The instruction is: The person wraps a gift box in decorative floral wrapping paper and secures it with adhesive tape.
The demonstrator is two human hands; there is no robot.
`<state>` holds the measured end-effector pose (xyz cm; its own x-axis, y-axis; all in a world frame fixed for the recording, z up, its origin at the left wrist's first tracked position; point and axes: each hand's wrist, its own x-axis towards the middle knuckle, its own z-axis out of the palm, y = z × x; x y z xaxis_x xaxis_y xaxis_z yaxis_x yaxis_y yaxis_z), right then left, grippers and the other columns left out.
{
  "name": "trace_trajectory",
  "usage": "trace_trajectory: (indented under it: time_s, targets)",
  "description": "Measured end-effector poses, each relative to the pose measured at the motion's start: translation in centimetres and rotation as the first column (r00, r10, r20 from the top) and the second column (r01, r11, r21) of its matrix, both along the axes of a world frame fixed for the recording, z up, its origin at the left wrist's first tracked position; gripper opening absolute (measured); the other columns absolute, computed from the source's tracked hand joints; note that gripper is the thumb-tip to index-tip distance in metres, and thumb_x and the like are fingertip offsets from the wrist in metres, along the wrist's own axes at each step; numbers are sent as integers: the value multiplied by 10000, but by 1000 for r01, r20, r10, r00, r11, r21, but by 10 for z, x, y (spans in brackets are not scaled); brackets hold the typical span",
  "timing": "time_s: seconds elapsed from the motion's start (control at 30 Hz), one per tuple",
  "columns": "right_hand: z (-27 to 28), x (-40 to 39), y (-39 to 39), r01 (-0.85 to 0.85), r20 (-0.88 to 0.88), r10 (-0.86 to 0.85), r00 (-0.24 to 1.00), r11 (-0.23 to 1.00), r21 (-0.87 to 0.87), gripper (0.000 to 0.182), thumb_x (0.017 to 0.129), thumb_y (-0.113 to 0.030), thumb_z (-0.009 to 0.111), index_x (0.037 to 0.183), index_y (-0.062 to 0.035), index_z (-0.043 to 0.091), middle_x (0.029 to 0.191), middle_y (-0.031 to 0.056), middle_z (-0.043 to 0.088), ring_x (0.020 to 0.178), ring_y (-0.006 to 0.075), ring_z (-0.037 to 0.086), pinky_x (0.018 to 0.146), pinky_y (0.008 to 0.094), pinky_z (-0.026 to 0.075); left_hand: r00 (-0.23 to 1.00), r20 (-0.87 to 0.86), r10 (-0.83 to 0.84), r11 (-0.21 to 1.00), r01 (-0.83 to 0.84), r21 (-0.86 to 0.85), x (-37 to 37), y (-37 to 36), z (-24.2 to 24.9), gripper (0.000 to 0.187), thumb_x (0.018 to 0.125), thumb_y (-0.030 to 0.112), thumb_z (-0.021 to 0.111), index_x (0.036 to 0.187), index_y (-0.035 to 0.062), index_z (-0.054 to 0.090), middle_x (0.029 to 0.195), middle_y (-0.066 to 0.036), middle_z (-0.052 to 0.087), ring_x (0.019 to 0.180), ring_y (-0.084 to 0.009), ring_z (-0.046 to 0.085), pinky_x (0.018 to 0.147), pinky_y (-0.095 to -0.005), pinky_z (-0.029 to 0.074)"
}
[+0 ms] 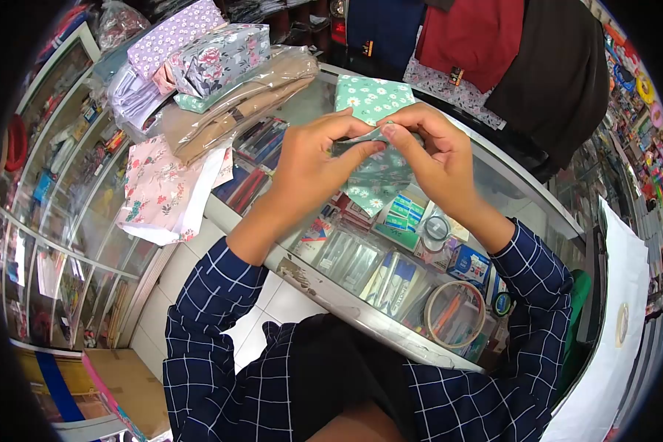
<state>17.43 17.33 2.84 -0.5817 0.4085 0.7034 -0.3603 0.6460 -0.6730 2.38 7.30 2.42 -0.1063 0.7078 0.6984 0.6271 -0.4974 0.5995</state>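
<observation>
Green wrapping paper printed with white daisies is held up over the glass counter. Its lower part hangs below my hands, and the middle is partly hidden behind my fingers. My left hand is closed, pinching a folded edge of the paper between thumb and fingers. Close beside it, my right hand is closed on the same edge, its thumb pressed near the fold. The fingertips of both hands almost meet there. Whether anything lies inside the paper cannot be made out.
Beneath the paper, the glass counter shows boxes, pens and a tape roll. A tan ring lies toward its front. Flower-patterned parcels, bagged brown cloth and a pink floral sheet are at left. Folded garments lie beyond.
</observation>
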Motion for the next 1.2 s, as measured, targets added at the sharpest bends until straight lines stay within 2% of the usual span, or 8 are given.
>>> trace_trajectory:
  time_s: [0.23, 0.4, 0.43, 0.5, 0.63, 0.73, 0.93, 1.2]
  targets:
    - [3, 2, 0, -73, -27, 70, 997, 992, -102, 89, 862, -48, 636, 918, 22, 643, 918, 64, 639, 839, 112, 597, 771, 245, 466, 999, 9, -48, 999, 48, 5, -8, 10, -4, 150, 755, 59, 726, 878, -10, 674, 821, -87, 691, 737, -123, 635, 1048, -420, 388]
    - [6, 3, 8, -150, 68, 152, 986, 988, -32, 134, 845, -48, 643, 969, 3, 639, 961, 71, 630, 889, 136, 594, 801, 266, 463, 995, 77, -57, 997, 61, -50, -20, 12, -11, 151, 744, 50, 740, 882, 11, 692, 860, -62, 695, 781, -114, 634, 901, -306, 469]
    - [10, 4, 12, -128, 108, 116, 987, 986, 111, 170, 835, -40, 648, 999, 2, 631, 995, 76, 621, 930, 148, 584, 835, 274, 448, 991, 127, -35, 997, 44, -71, -21, 12, -12, 153, 742, 50, 743, 884, 16, 697, 866, -56, 696, 786, -114, 634, 863, -282, 480]
    - [19, 8, 20, -94, 173, 27, 985, 916, 390, 249, 816, -24, 658, 1060, 1, 613, 1061, 85, 604, 1011, 174, 565, 901, 292, 419, 993, 118, -5, 994, 18, -108, -21, 12, -9, 139, 742, 18, 737, 875, 24, 696, 899, -58, 693, 880, -132, 633, 939, -321, 449]
    - [2, 5, 40, -49, 167, -26, 986, 902, 429, 302, 777, -54, 680, 1070, -53, 609, 1076, 98, 592, 1004, 242, 580, 858, 327, 454, 993, 74, -97, 991, 102, -80, -29, 16, -9, 168, 735, -2, 734, 895, 41, 706, 946, -60, 696, 1010, -184, 623, 948, -334, 446]
    - [-7, 5, 44, -66, 199, -27, 980, 893, 445, 317, 778, -70, 685, 1082, -76, 594, 1074, 100, 578, 1037, 271, 562, 897, 359, 440, 975, -224, -3, 995, 24, 95, -25, 21, -7, 220, 720, -8, 734, 930, 53, 714, 973, -60, 699, 1072, -219, 610, 984, -361, 427]
    - [-21, 1, 44, 50, 145, -152, 978, 838, 543, 315, 747, -34, 660, 1051, -78, 589, 1094, 94, 555, 1075, 301, 510, 899, 380, 424, 983, -124, -136, 990, 132, -41, -39, 27, -14, 295, 747, -23, 675, 986, 143, 722, 1062, -34, 691, 1105, -239, 609, 1085, -507, 284]
    - [-22, 2, 44, 33, 166, -122, 979, 889, 458, 354, 712, -4, 611, 1059, -72, 588, 1078, 102, 544, 1066, 308, 492, 913, 383, 400, 960, -205, -189, 981, 174, -89, -45, 26, -9, 474, 695, -140, 563, 1057, 132, 708, 1124, -65, 667, 1150, -242, 580, 1116, -519, 218]
